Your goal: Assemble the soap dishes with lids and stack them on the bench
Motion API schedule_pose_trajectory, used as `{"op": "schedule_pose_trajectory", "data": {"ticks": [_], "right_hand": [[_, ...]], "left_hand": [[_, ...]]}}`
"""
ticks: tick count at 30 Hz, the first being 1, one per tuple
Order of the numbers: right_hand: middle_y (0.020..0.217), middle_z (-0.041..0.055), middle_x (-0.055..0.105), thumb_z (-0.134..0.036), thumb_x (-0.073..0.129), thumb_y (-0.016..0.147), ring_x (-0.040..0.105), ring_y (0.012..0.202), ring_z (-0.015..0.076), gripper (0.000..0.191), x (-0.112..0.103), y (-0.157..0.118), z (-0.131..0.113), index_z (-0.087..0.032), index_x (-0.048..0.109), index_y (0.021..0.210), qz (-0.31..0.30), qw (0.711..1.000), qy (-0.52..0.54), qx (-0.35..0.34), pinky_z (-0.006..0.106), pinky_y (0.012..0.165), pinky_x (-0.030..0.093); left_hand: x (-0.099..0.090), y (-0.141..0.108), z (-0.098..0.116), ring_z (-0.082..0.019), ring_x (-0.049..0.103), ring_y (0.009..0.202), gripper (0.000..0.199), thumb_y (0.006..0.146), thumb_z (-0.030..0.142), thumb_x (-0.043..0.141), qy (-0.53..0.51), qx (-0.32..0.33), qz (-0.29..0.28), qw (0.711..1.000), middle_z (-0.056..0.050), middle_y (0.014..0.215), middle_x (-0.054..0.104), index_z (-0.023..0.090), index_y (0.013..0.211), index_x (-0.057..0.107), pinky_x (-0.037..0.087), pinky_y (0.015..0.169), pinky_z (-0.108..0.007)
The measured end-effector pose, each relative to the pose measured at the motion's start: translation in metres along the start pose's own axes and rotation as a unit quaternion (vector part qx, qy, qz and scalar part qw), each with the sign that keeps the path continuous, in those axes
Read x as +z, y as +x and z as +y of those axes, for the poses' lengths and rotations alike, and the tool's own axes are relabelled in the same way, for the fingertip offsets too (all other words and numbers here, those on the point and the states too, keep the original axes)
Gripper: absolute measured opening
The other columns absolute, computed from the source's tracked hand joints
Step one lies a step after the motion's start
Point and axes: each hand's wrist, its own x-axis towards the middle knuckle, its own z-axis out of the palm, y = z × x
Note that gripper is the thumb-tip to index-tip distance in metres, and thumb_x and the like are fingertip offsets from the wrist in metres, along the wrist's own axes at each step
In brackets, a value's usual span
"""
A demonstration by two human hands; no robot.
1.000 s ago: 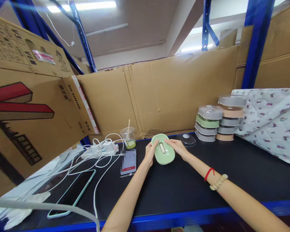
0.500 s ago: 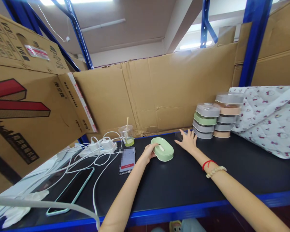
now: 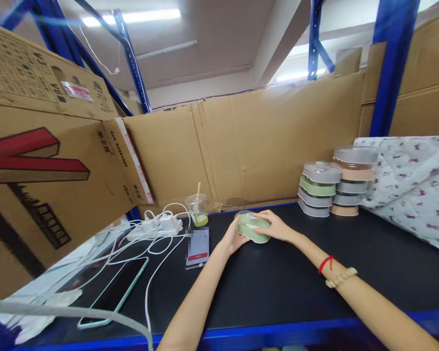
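Observation:
In the middle of the dark tabletop, my left hand (image 3: 234,238) grips a pale green oval box (image 3: 258,237) by its left side. A clear plastic cover (image 3: 244,215) lies over the top of the box. My right hand (image 3: 273,227) has its fingers closed on the cover at the box's right side. Whether the cover is seated cannot be made out. To the right stand two stacks of similar boxes, a left stack (image 3: 317,190) in grey and green and a right stack (image 3: 351,183) in grey and peach.
Left of my hands lie a lit phone (image 3: 198,247), a dark phone in a mint case (image 3: 113,292) and a power strip (image 3: 168,224) with tangled white cables. A plastic cup (image 3: 200,217) with a straw stands behind. Cardboard (image 3: 270,141) walls the back; patterned fabric (image 3: 413,190) lies at right.
My right hand has moved left from the table to the green box, bringing the clear cover onto it. The left hand still holds the box, which is tilted differently. The camera view has shifted slightly.

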Motion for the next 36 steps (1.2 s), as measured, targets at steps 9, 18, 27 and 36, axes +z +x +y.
{"op": "schedule_pose_trajectory", "data": {"ticks": [9, 18, 27, 36], "right_hand": [[0.118, 0.006, 0.05, -0.045, 0.064, 0.068, 0.051, 0.11, 0.0126, 0.06, 0.0002, 0.0022, 0.0044, -0.029, 0.054, 0.125, -0.016, 0.999, 0.03, 0.0, 0.033, 0.103, 0.042], [0.119, 0.0063, 0.05, -0.041, 0.065, 0.069, 0.05, 0.113, 0.0136, 0.061, 0.0013, 0.001, -0.0004, -0.027, 0.052, 0.127, -0.029, 0.999, 0.033, 0.021, 0.033, 0.105, 0.04], [0.125, 0.0065, 0.046, -0.036, 0.062, 0.073, 0.047, 0.12, 0.0135, 0.058, 0.0001, 0.0023, -0.0048, -0.026, 0.051, 0.129, -0.041, 0.999, 0.002, -0.001, 0.034, 0.111, 0.036], [0.131, 0.0091, 0.039, -0.039, 0.068, 0.066, 0.045, 0.124, 0.0172, 0.073, 0.0058, 0.0015, 0.004, -0.024, 0.045, 0.134, -0.052, 0.998, -0.028, -0.014, 0.036, 0.11, 0.038]], "left_hand": [[0.0054, -0.0021, -0.001, -0.01, 0.058, 0.059, 0.019, 0.088, 0.029, 0.047, 0.013, 0.029, 0.061, 0.998, -0.001, 0.072, 0.063, 0.015, 0.094, 0.059, 0.052, 0.064, -0.022], [0.0059, -0.0041, -0.0004, -0.011, 0.057, 0.056, 0.02, 0.084, 0.031, 0.055, 0.03, 0.032, 0.085, 0.995, 0.0, 0.071, 0.059, 0.015, 0.097, 0.055, 0.053, 0.066, -0.028], [0.008, -0.0063, 0.0008, -0.011, 0.056, 0.054, 0.024, 0.083, 0.028, 0.055, 0.044, 0.036, 0.089, 0.994, 0.0, 0.069, 0.057, 0.015, 0.102, 0.051, 0.054, 0.061, -0.028], [0.0064, -0.0045, 0.0022, -0.011, 0.055, 0.052, 0.015, 0.083, 0.023, 0.053, 0.025, 0.023, 0.089, 0.995, 0.0, 0.065, 0.056, 0.013, 0.095, 0.055, 0.052, 0.059, -0.026]]}}
